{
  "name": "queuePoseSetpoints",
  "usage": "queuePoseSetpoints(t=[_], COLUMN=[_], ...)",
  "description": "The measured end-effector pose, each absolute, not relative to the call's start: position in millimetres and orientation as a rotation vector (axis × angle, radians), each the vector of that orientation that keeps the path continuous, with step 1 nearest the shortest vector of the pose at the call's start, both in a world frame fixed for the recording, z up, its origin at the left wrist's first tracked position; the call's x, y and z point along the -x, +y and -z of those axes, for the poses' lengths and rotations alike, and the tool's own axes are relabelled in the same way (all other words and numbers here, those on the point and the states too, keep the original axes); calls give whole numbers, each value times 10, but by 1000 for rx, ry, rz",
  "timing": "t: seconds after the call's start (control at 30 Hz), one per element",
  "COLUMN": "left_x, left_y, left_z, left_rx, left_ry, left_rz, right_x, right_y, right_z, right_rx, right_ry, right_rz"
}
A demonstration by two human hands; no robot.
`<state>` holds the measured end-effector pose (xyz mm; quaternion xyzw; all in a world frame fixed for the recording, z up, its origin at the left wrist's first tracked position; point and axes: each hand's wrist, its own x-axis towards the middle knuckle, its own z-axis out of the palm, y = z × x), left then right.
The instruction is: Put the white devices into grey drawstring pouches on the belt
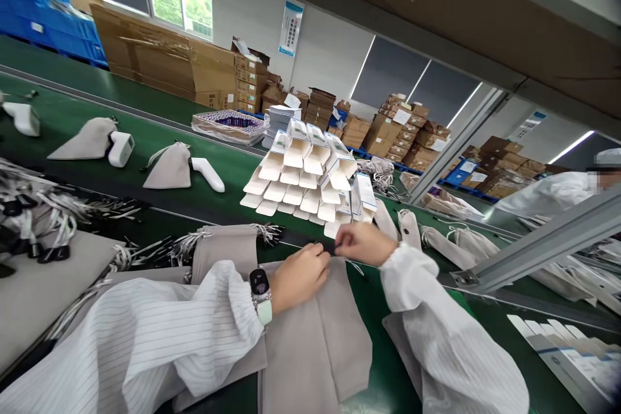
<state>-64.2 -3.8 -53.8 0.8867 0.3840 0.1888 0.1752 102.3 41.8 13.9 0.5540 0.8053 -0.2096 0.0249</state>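
Observation:
My left hand point(301, 275), a watch on its wrist, is closed on the top edge of a grey drawstring pouch point(347, 330). Close beside it, my right hand point(361, 242) pinches the pouch's drawstring, and a small dark piece shows between the two hands. A white cord end hangs below my right fingers. Under and beside this pouch lie other flat grey pouches point(226, 249), their white cords tipped with black stoppers. The fingertips of both hands are partly hidden.
Open white boxes point(301, 174) are stacked just beyond my hands. On the green conveyor point(233, 187), white handheld devices point(208, 173) lie by pouches at left. A metal post point(548, 242) slants at right, with white cartons point(567, 349) below. A co-worker's sleeve point(548, 197) shows far right.

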Motion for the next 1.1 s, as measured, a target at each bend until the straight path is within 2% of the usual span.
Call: queuePoseSetpoints(t=[0.13, 0.37, 0.57, 0.7, 0.87, 1.0, 1.1], left_x=[651, 653, 663, 670, 652, 680, 756], left_y=[29, 67, 68, 56, 37, 65, 102], left_z=[639, 709, 621, 564, 394, 172, -22], left_rx=[-2418, -2401, -2335, -2240, -1735, -1389, -1393], left_ry=[1236, 1255, 1220, 1136, 899, 760, 743], left_rz=[-540, -476, -616, -634, -791, -877, -823], right_x=[-826, -867, -874, -933, -1095, -1233, -1233], right_y=[383, 454, 483, 549, 573, 561, 544], right_z=[182, 208, 277, 335, 117, -79, -62], right_rx=[-1497, -1429, -1385, -1372, -1096, -1021, -957], right_ry=[2318, 2363, 2463, 2491, 2440, 2440, 2164], right_rz=[468, 639, 731, 1027, 1839, 2054, 2206])
